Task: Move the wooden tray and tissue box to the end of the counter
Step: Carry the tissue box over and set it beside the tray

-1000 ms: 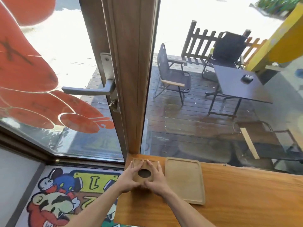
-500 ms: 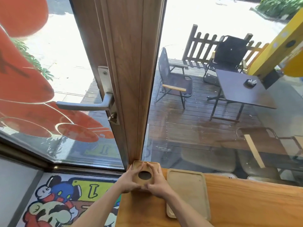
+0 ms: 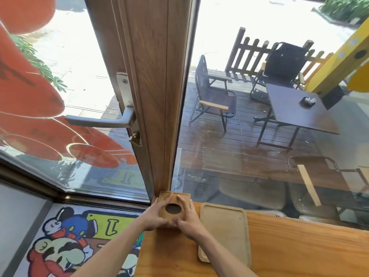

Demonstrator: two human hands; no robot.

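Observation:
A square wooden tissue box (image 3: 174, 199) with a round dark hole in its lid stands at the far left corner of the wooden counter (image 3: 299, 246), touching the base of the door frame. My left hand (image 3: 154, 215) grips its left side and my right hand (image 3: 188, 220) grips its right side, thumbs on the lid. The flat wooden tray (image 3: 224, 226) lies on the counter directly right of the box, its near left corner partly hidden by my right forearm.
A wooden door frame post (image 3: 157, 96) with a metal handle (image 3: 103, 121) rises behind the box. A glass window runs along the counter's far edge. The counter's left end drops to a cartoon floor mat (image 3: 69, 242).
The box, held in both hands, has slid farther toward the far corner against the door frame. The tray has stayed where it was.

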